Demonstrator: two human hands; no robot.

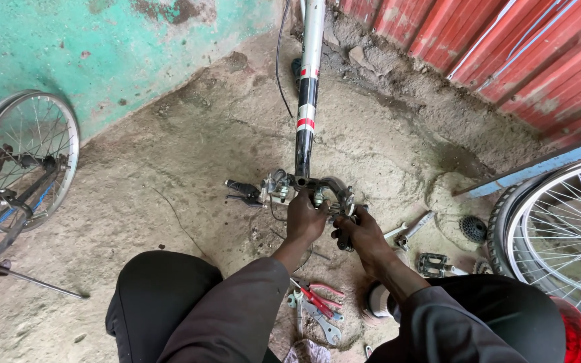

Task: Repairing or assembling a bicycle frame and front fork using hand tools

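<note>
An upturned bicycle frame (307, 87), silver and black with red bands, stands on its handlebar (327, 185) on the dirt floor. My left hand (304, 218) grips the handlebar near the stem. My right hand (360, 232) is closed around the bar's right side by the shifter and brake parts. A black brake lever (243, 191) sticks out at the bar's left end.
Red-handled pliers (317, 299) and wrenches (324, 326) lie between my knees. A pedal (433, 264), a cog cluster (473, 228) and a spanner (411, 228) lie to the right. Bare wheel rims stand at left (21, 154) and right (559, 235). Green wall behind, red sheet metal at right.
</note>
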